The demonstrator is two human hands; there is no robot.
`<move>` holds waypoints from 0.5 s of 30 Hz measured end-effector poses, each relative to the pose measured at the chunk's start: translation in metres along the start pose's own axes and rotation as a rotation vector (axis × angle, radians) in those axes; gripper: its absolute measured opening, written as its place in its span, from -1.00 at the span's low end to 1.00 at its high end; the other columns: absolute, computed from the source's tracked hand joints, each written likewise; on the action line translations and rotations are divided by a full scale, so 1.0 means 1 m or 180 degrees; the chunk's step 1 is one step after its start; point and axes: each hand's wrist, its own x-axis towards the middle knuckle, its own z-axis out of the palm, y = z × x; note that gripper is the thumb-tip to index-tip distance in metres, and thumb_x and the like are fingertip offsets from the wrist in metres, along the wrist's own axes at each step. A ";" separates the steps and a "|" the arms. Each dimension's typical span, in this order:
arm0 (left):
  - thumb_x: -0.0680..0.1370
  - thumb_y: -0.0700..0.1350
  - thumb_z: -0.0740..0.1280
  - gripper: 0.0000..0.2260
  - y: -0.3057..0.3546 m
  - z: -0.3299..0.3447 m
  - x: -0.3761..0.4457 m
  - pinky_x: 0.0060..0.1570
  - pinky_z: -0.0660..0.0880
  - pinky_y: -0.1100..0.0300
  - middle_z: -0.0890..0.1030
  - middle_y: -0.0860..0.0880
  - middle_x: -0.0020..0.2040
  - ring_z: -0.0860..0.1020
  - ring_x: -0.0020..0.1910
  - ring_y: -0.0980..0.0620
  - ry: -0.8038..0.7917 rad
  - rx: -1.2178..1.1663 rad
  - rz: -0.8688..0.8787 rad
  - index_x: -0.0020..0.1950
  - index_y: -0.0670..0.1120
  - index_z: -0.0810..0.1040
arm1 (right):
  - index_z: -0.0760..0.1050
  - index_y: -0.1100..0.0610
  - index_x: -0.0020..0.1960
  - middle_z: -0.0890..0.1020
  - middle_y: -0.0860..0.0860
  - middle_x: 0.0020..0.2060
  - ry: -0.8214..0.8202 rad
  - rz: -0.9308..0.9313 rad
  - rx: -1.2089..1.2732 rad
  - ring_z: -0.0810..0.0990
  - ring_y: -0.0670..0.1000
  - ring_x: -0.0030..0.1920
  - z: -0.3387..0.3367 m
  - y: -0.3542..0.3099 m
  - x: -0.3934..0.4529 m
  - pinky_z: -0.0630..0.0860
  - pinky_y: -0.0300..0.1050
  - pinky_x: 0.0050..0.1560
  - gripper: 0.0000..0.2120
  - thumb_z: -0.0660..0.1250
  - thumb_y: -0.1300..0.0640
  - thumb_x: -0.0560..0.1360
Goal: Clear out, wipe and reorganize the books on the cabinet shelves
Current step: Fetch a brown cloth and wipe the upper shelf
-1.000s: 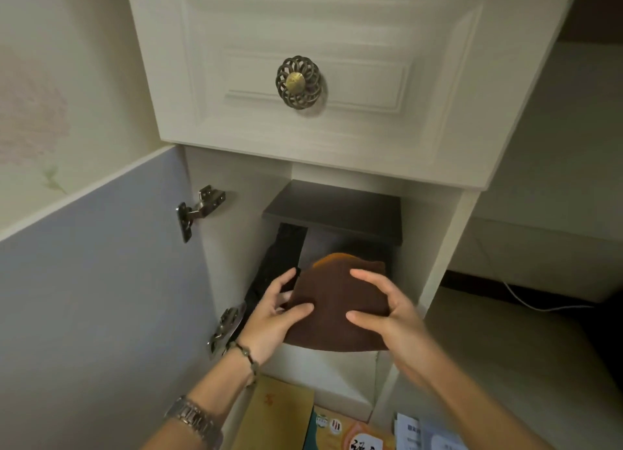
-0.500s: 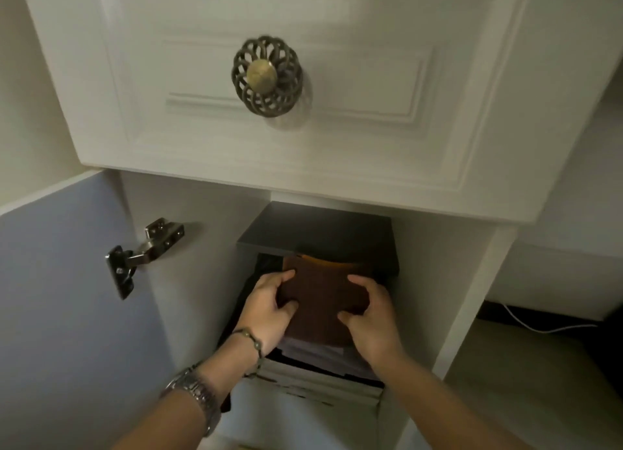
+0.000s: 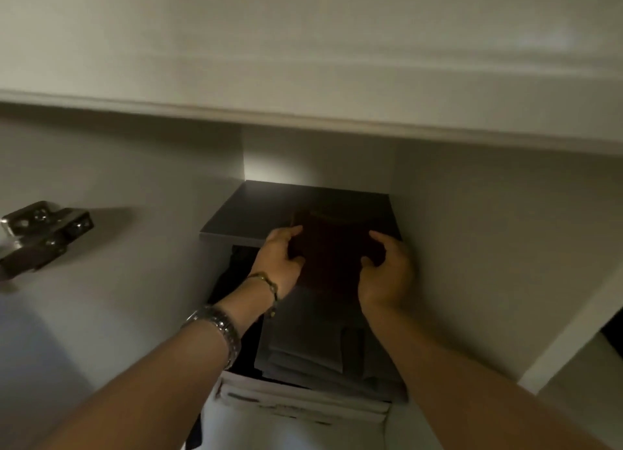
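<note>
A dark brown folded cloth [image 3: 332,247] lies on the front of the grey upper shelf [image 3: 256,210] inside the open cabinet. My left hand [image 3: 279,260] grips its left edge, thumb on top. My right hand [image 3: 387,270] grips its right edge the same way. Below the shelf, a stack of dark grey books or papers [image 3: 313,345] lies flat, with white ones [image 3: 303,402] under it at the front. The interior is dim, so titles are unreadable.
The drawer front [image 3: 303,44] overhangs close above the opening. A metal hinge [image 3: 43,233] juts from the left cabinet wall. The right cabinet wall [image 3: 488,247] stands close beside my right hand. A dark item [image 3: 236,267] stands left of the stack.
The view has moved closer and lower into the cabinet. Both hands carried the brown cloth deeper, from in front of the opening onto the upper shelf.
</note>
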 end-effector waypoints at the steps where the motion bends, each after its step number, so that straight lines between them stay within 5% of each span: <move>1: 0.54 -0.34 0.24 -0.52 -0.001 0.003 0.004 0.19 0.25 0.42 0.28 -0.04 0.38 0.36 0.34 0.00 -0.0009 0.0010 -0.0024 0.44 -0.07 0.30 | 0.51 0.18 0.26 0.44 0.11 0.30 0.0091 0.0026 0.0021 0.43 0.09 0.30 0.004 0.002 0.003 0.30 -0.32 0.17 -0.59 0.28 0.46 0.47; 5: 0.55 -0.32 0.24 -0.52 -0.006 0.011 0.018 0.25 0.25 0.35 0.27 -0.07 0.42 0.32 0.38 -0.03 -0.0015 0.0063 -0.0028 0.44 -0.10 0.28 | 0.53 0.22 0.19 0.47 0.17 0.24 0.0466 -0.0149 -0.0238 0.45 0.16 0.26 0.013 0.007 0.019 0.35 -0.19 0.21 -0.63 0.31 0.46 0.43; 9: 0.55 -0.33 0.23 -0.53 -0.007 0.017 0.030 0.26 0.23 0.32 0.28 -0.10 0.43 0.31 0.39 -0.04 -0.0015 0.0081 -0.0013 0.45 -0.11 0.28 | 0.59 0.16 0.14 0.58 0.15 0.19 0.0153 -0.1125 -0.1359 0.51 0.22 0.22 0.031 0.015 0.014 0.40 0.09 0.26 -0.74 0.32 0.23 0.46; 15: 0.54 -0.31 0.22 -0.53 -0.011 0.021 0.040 0.15 0.27 0.39 0.33 -0.11 0.42 0.36 0.35 -0.03 -0.0040 0.0033 -0.0033 0.45 -0.12 0.27 | 0.55 0.09 0.26 0.57 0.11 0.25 -0.0492 -0.1424 -0.2153 0.44 0.19 0.33 0.044 0.022 0.006 0.19 0.10 0.42 -0.41 -0.12 -0.15 0.54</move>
